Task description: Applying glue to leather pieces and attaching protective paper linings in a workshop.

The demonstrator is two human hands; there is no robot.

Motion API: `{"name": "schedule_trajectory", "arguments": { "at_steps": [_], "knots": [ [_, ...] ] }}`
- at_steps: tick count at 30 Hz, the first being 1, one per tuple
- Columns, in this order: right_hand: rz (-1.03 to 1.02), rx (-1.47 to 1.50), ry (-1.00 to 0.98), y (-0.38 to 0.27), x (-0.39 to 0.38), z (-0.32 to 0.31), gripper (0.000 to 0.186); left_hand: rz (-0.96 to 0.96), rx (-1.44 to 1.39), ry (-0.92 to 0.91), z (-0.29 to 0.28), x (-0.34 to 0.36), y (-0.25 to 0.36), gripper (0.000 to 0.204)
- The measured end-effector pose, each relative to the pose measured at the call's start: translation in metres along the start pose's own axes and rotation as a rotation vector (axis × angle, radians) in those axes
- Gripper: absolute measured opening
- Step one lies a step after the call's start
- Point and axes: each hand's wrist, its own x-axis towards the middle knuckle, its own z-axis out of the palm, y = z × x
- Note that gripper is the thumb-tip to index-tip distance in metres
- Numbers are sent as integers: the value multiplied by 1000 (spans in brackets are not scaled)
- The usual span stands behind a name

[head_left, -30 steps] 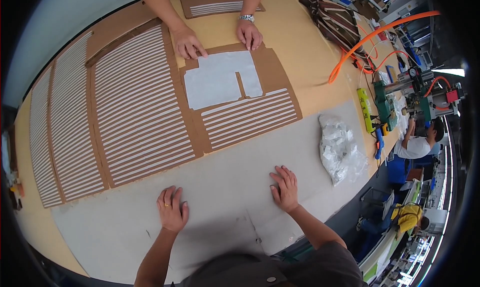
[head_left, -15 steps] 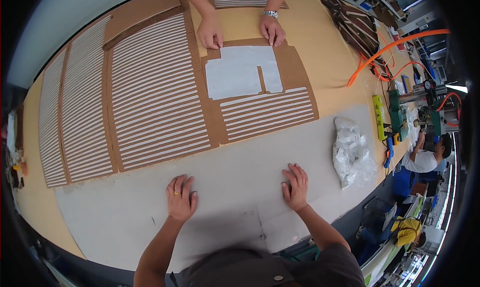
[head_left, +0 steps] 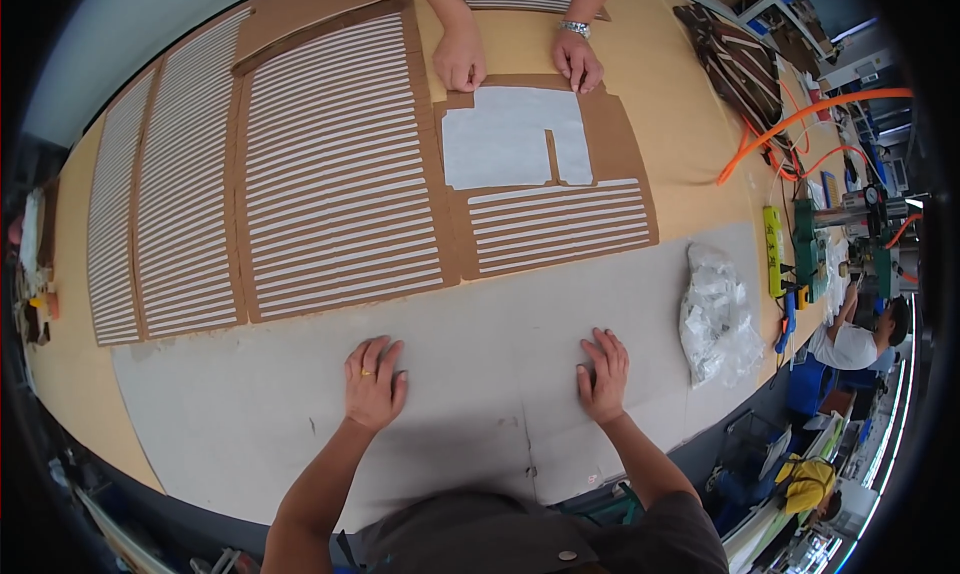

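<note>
My left hand (head_left: 376, 384), with a ring on one finger, rests palm down on a grey sheet (head_left: 470, 374) that covers the near part of the table. To its right, my right hand (head_left: 603, 376) lies on the same sheet. Both have their fingers extended and hold nothing. Beyond them lies brown cardboard (head_left: 238, 204) with panels of white stripes. On its right section sits a white sheet (head_left: 500, 139) with a notched corner and a slot. Across the table, a co-worker's two hands (head_left: 462, 62), one wrist wearing a metal band, pinch at the far edge of that white sheet.
A clear plastic bag of small pieces (head_left: 715, 314) lies to the right of my right hand. Further right are a yellow-green power strip (head_left: 773, 251), an orange hose (head_left: 800, 114) and a green machine (head_left: 806, 236). A dark striped bag (head_left: 735, 64) lies at the far right. Other people are in the background.
The view has turned slightly, so the cardboard and table appear shifted rightward. My hands stay on the grey sheet, and the co-worker's hands remain at the white sheet's far edge.
</note>
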Motion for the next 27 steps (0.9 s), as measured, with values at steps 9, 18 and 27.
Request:
{"name": "schedule_trajectory", "arguments": {
  "at_steps": [9,18,27],
  "knots": [
    [-377,164,195,-74,175,-6,15,18,-6,32,-4,2,1,47],
    [-600,-174,-130,-102,338,35,7,23,-38,35,-2,2,-3,51],
    [-742,-325,-210,-93,350,50,16,20,-11,28,-4,4,-4,48]
  ]
}}
